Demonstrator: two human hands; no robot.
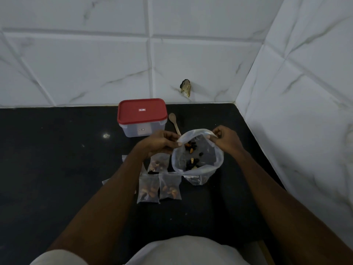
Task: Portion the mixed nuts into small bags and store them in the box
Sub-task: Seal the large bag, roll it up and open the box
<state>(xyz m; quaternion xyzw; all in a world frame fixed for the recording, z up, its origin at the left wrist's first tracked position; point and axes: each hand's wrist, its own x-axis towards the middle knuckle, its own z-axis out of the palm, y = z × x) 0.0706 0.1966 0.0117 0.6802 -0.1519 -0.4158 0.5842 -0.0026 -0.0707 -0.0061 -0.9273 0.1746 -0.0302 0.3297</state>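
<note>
Both hands hold the large clear plastic bag (197,159) by its rim, its mouth facing up toward the camera and its body hanging down to the black desk (57,159). The left hand (162,143) pinches the near-left edge of the rim between thumb and fingers; the right hand (226,139) pinches the far-right edge the same way, so the mouth is stretched into a wide oval. Inside lie a few mixed nuts (192,148), dark and tan pieces in a thin scatter against crinkled, translucent film.

Just below the left fingers sit three small filled bags (159,186), flat, rectangular, clear, each showing brown nuts; one lies nearer the fingers, two side by side closer to the person. Beyond the left fingers stands the box (142,117), a rounded rectangular clear tub with a red lid on. Between the two hands' fingers and farther back, a wooden spoon (174,122) lies bowl-end pointing away, by the box's right side.
</note>
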